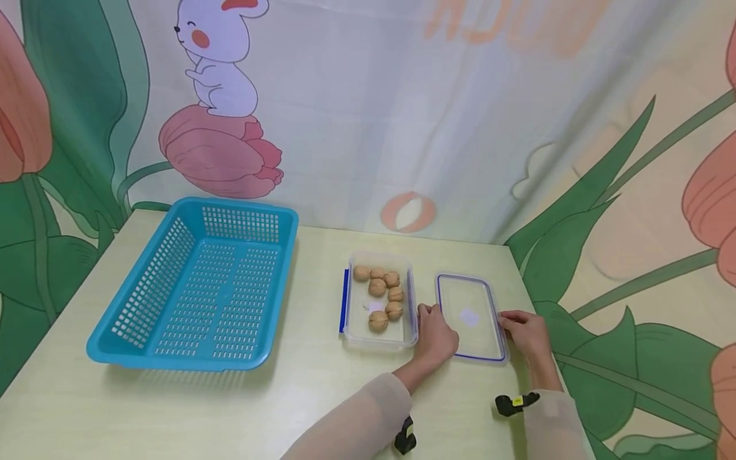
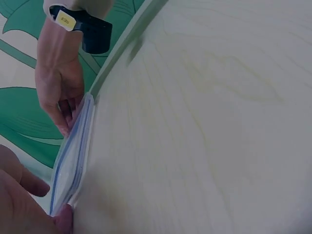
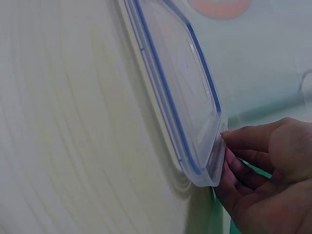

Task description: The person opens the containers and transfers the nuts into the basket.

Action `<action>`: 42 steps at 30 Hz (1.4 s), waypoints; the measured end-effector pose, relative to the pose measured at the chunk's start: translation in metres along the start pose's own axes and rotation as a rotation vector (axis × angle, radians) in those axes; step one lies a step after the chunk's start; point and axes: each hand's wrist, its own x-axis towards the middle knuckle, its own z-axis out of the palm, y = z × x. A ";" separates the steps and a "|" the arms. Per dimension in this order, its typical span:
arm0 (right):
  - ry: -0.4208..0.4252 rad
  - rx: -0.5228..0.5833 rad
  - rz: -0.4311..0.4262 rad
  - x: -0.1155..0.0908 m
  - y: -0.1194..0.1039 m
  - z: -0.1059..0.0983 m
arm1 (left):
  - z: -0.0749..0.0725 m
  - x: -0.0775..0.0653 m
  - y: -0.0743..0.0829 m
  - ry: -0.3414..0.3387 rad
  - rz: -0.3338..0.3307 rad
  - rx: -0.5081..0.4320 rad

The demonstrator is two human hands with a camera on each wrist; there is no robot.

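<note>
A clear lid [image 1: 468,313] with a blue seal lies to the right of a clear plastic box [image 1: 379,335] holding several walnuts [image 1: 377,287]. My right hand [image 1: 526,329] pinches the lid's right edge; the right wrist view shows its thumb and fingers [image 3: 253,139] at the lid's corner, with a shadow under the rim. Between box and lid, my left hand [image 1: 437,335] has its fingers bent at the lid's left side, the fingertips close to the box wall. In the left wrist view its thumb [image 2: 63,219] meets the lid's near end.
A large blue plastic basket [image 1: 224,294] with slotted walls stands on the left of the pale wooden table [image 1: 322,396]. A blue locking flap [image 1: 344,300] sticks out from the box's left side. The table's right edge runs close beside the right hand. A printed curtain [image 1: 345,128] hangs behind.
</note>
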 end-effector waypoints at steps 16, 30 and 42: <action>-0.051 -0.250 -0.084 -0.019 -0.029 -0.012 | -0.053 -0.045 0.025 -0.278 0.232 0.049; -0.118 -0.079 -0.424 -0.051 -0.112 0.038 | -0.173 -0.026 0.005 -0.169 0.291 0.120; -0.339 0.102 -0.342 -0.045 -0.127 0.111 | -0.196 0.038 -0.035 -0.174 0.251 0.140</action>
